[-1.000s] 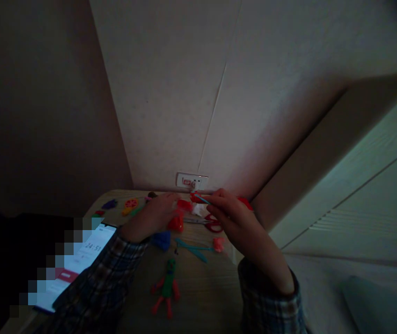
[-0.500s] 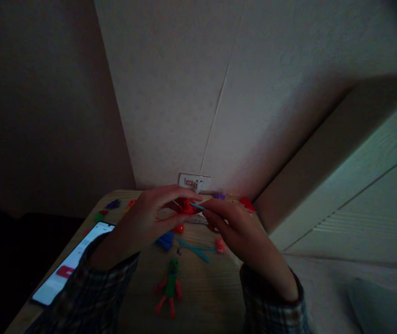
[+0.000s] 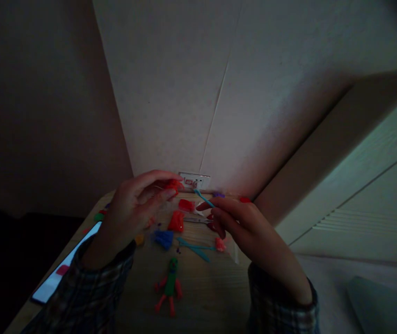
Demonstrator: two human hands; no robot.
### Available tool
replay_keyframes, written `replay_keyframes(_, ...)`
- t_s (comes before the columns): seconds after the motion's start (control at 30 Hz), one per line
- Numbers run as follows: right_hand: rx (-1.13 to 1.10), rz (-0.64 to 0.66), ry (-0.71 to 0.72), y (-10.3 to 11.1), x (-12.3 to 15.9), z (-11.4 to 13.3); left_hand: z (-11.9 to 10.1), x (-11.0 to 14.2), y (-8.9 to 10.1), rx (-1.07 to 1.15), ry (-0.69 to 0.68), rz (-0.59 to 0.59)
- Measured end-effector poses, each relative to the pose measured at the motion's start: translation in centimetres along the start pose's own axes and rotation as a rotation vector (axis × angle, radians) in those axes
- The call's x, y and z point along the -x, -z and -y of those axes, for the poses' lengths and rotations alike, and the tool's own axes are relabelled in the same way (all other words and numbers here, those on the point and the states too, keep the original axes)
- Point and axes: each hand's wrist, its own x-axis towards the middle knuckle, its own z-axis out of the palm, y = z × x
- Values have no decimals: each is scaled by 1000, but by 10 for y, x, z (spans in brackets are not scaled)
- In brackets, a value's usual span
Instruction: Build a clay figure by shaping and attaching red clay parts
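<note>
The scene is very dim. My left hand (image 3: 136,209) is raised over the wooden table (image 3: 205,297), its fingertips pinched on a small red clay piece (image 3: 172,184). My right hand (image 3: 245,227) is closed on a thin blue modelling tool (image 3: 203,198) that points up and left toward the red piece. Tool tip and clay are a short way apart. Both arms wear plaid sleeves.
On the table lie a green and red clay figure (image 3: 169,286), red clay lumps (image 3: 176,221), a blue clay lump (image 3: 164,238), blue sticks (image 3: 193,248), red-handled scissors (image 3: 201,221) and a lit phone (image 3: 62,269) at the left edge. A wall socket (image 3: 194,180) sits behind.
My left hand has lifted up and to the left with the red piece. The two hands have drawn apart, and the blue tool now points higher.
</note>
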Motion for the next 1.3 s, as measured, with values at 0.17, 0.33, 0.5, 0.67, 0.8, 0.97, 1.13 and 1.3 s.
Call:
replay_keyframes(0.17,47,30,-37,2,1,-8,-3,2,1,47,45,-34)
replay_keyframes(0.33,197,117,-136,2,-6,-36,-2,0,1,61,67,-69)
replay_keyframes(0.5,364,206,-256,0,-12,-66,1,-2,4,112,113,-78)
replay_keyframes(0.67,382,351,-308,-12,-19,-83,-3,-1,1,153,154,-54)
replay_keyframes(0.8,356,451,-335,-29,-29,-100,-8,1,-2,161,165,-55)
replay_keyframes(0.97,294,475,-343,-42,-34,-119,-12,3,-3,187,161,-95)
replay_keyframes(1.13,225,311,-262,-39,-33,-122,-10,1,-1,293,187,-67)
replay_keyframes(1.3,97,-29,-51,-22,-35,-95,-5,-2,-1,429,259,98)
